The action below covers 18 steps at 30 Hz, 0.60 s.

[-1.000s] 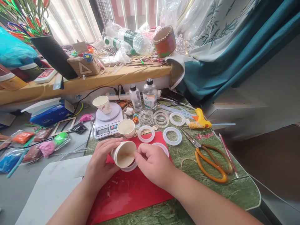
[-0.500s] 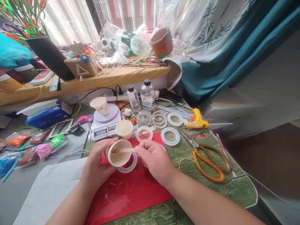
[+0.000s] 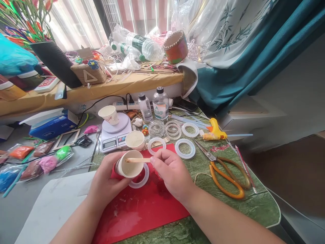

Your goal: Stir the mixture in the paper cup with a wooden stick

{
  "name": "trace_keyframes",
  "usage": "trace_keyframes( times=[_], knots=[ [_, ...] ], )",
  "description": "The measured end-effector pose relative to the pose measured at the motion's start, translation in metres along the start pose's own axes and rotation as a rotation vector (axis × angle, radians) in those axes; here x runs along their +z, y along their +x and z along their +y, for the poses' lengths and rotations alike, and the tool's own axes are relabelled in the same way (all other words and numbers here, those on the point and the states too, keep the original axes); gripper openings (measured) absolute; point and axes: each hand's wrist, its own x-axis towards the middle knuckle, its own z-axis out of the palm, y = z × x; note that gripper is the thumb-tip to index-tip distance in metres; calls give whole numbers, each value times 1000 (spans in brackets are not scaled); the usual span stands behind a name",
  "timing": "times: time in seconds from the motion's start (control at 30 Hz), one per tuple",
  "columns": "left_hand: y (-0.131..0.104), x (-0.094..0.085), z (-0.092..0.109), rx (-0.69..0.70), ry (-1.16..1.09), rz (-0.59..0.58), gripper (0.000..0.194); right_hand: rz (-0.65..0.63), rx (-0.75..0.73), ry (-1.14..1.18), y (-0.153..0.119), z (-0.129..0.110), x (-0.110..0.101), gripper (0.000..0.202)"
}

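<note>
My left hand (image 3: pixel 106 179) is wrapped round a paper cup (image 3: pixel 132 169), which is tilted a little towards me above a red mat (image 3: pixel 142 210). A flat wooden stick (image 3: pixel 138 160) is pinched in my right hand (image 3: pixel 172 171); its far end is inside the cup's mouth. Partly hidden under the cup, a white ring mold (image 3: pixel 144 181) lies on the mat. Just behind stands a second paper cup (image 3: pixel 135 140). A third paper cup (image 3: pixel 109 115) sits on the digital scale (image 3: pixel 118 132).
Orange-handled scissors (image 3: pixel 225 173) and a yellow glue gun (image 3: pixel 215 130) lie to the right. Several ring molds (image 3: pixel 185 148) and two clear bottles (image 3: pixel 160 105) are behind my hands. Bagged coloured clay (image 3: pixel 48 164) and a blue box (image 3: pixel 53 125) are on the left.
The stick has shifted slightly right and up in the cup along with my right hand. My left hand still holds the cup in nearly the same place.
</note>
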Motion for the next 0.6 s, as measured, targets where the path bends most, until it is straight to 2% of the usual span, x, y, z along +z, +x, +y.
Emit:
trace_keyframes(
  times=[0.17,0.23,0.37,0.5,0.6],
  knots=[
    [1,-1,1,-4,17,-2,52,-9,-94,-76,-5,0,-2,32],
    [1,-2,3,10,15,-10,53,-5,-129,-198,-6,0,-2,31],
    [3,-2,6,85,-1,-2,53,11,-297,-544,-4,1,-1,31],
    [3,0,8,115,-58,17,56,-85,-200,-546,-4,3,1,27],
    [3,2,6,117,-130,37,55,-42,-246,-567,-4,5,2,26]
  ],
)
